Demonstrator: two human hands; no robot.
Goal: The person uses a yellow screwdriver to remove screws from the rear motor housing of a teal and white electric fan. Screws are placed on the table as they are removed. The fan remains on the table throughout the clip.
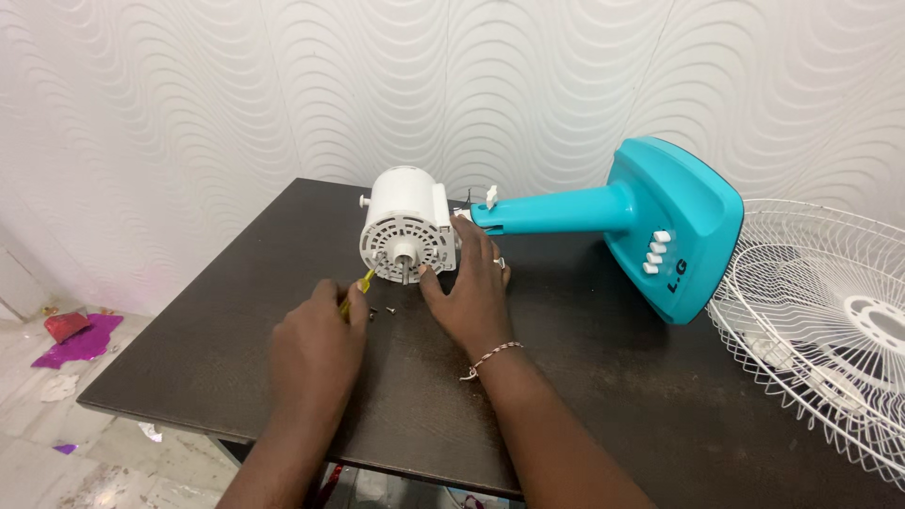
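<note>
A white fan motor housing [405,231] lies on its side on a dark table [603,386], its shaft facing me, joined to a teal stand and base [660,226] with white buttons. My right hand [468,292] rests against the lower right of the housing, steadying it, a ring on one finger and a bead bracelet on the wrist. My left hand [316,344] grips a yellow-handled screwdriver [361,286] whose tip points at the front plate of the motor. Two small screws [382,310] lie on the table just under the housing.
A white wire fan guard [820,320] lies at the table's right edge. A white wavy wall stands behind. On the floor at the left lie purple and red scraps [75,337] and bits of debris.
</note>
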